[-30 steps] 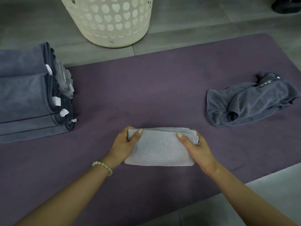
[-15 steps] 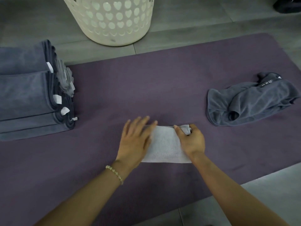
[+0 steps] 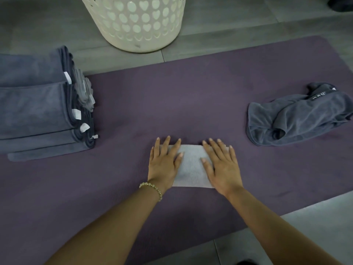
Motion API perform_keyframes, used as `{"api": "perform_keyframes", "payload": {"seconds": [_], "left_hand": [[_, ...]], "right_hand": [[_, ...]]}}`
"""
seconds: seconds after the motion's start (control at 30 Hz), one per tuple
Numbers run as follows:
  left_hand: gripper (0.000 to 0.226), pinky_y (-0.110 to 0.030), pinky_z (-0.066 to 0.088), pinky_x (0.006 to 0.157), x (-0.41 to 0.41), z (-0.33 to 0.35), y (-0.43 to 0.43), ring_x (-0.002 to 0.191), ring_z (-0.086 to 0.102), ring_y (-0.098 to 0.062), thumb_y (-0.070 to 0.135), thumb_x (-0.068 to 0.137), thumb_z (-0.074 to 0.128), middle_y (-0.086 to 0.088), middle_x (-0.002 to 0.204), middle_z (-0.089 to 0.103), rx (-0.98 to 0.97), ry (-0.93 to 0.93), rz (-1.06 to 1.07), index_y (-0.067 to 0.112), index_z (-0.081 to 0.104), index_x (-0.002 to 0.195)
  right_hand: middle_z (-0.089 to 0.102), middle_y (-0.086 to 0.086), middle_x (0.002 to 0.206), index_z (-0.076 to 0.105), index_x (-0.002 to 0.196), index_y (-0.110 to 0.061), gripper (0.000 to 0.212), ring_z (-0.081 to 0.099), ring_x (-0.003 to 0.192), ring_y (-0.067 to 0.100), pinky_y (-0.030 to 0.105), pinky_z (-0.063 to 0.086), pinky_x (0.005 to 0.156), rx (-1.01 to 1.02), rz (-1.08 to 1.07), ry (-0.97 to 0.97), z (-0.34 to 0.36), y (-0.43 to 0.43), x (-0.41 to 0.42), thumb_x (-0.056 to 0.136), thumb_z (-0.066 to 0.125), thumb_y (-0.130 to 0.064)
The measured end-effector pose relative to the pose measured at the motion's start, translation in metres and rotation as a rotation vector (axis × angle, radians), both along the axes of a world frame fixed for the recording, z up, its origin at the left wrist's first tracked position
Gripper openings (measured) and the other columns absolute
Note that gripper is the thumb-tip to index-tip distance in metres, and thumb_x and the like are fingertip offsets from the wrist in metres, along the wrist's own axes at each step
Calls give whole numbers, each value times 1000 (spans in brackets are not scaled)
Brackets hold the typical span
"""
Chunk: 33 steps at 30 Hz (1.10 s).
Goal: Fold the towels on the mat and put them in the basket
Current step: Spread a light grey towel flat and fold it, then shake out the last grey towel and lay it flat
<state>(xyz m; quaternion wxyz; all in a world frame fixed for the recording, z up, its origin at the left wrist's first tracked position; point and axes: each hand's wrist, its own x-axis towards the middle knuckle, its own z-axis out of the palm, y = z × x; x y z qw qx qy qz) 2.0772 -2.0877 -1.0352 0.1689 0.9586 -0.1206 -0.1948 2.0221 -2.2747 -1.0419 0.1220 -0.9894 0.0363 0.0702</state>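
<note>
Head view. The purple mat [image 3: 191,104] lies flat on the grey tiled floor [image 3: 38,25]. Its far edge runs just below the basket [image 3: 137,22], and its near edge crosses the lower right of the frame. The mat surface is finely ribbed.

The light grey towel [image 3: 192,167] lies folded into a compact rectangle on the near middle of the mat, its near edge straight. The pile looks short and soft. The left hand [image 3: 164,163] rests flat on the towel's left end, fingers straight and spread, with the fingertips reaching past the far edge. The right hand [image 3: 222,165] rests flat on the right end in the same manner. Neither hand grips anything. A beaded bracelet [image 3: 151,187] sits on the left wrist.

Open mat lies between the towel and the basket, and on both sides of the hands.

A stack of folded dark grey towels [image 3: 34,108] sits at the left edge of the mat, with white tags [image 3: 76,113] showing along its right side. A crumpled dark grey towel [image 3: 298,119] lies well apart at the right.

The basket is cream plastic, round, with heart-shaped perforations. It stands on the floor beyond the mat. Its interior is out of frame.
</note>
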Motion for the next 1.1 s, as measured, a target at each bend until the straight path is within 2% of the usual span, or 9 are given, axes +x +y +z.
{"api": "perform_keyframes", "payload": {"seconds": [0.07,0.17,0.3,0.4,0.6,0.73,0.87,1.0,1.1], "left_hand": [[52,-38,-1,120,2,5,-1,146,-11,-21,49,100,20,9,160,-8,-69,79,123,38,12,150],[56,-39,7,119,3,12,-2,145,4,-24,50,99,26,5,159,-5,-132,119,228,36,10,151],[66,-34,35,100,0,23,7,127,39,-26,46,92,52,-8,140,34,-458,228,641,14,25,142],[62,-27,41,84,2,29,19,115,53,-23,51,87,58,-4,126,52,-475,428,710,7,40,127],[77,-28,44,99,24,46,56,116,57,-18,66,75,62,3,128,60,-567,764,678,11,55,129],[54,-28,52,91,24,69,126,108,64,-8,62,84,50,9,117,68,-759,933,618,26,57,124],[62,-20,53,79,7,82,220,104,65,-5,69,78,50,11,114,69,-778,862,700,28,57,123],[96,-18,53,69,-6,87,301,86,70,-4,84,35,69,10,96,74,-745,681,889,24,61,110],[76,-21,53,68,-5,83,343,80,71,-9,81,57,61,5,89,75,-683,560,1004,19,65,101]], "right_hand": [[13,-9,160,19,152,-31,69,1,148,12,31,-8,119,88,-108,25,1,-4,-2,90,4,-58],[20,-4,158,24,151,-24,67,17,146,16,38,16,119,419,-428,0,9,-4,-6,95,25,-59],[59,4,108,55,110,-7,60,59,103,23,30,47,78,737,-864,65,22,-12,-17,79,65,-57],[70,5,97,66,96,-6,50,65,88,20,30,51,70,882,-876,333,35,-18,-10,79,69,-53],[70,4,102,65,105,-14,38,64,95,19,30,51,79,1110,-855,600,77,-6,20,80,72,-41],[72,2,104,65,106,-15,27,66,95,15,27,52,77,1223,-672,690,103,40,47,85,68,-30],[73,0,108,64,113,-18,38,68,101,15,31,54,88,1164,-397,817,103,117,73,80,72,-36],[71,-4,111,61,118,-22,57,66,103,13,31,51,94,1133,-270,833,80,211,90,69,78,-44],[70,-2,113,59,121,-22,51,66,103,15,33,52,93,1170,-274,804,62,265,96,76,75,-42]]}}
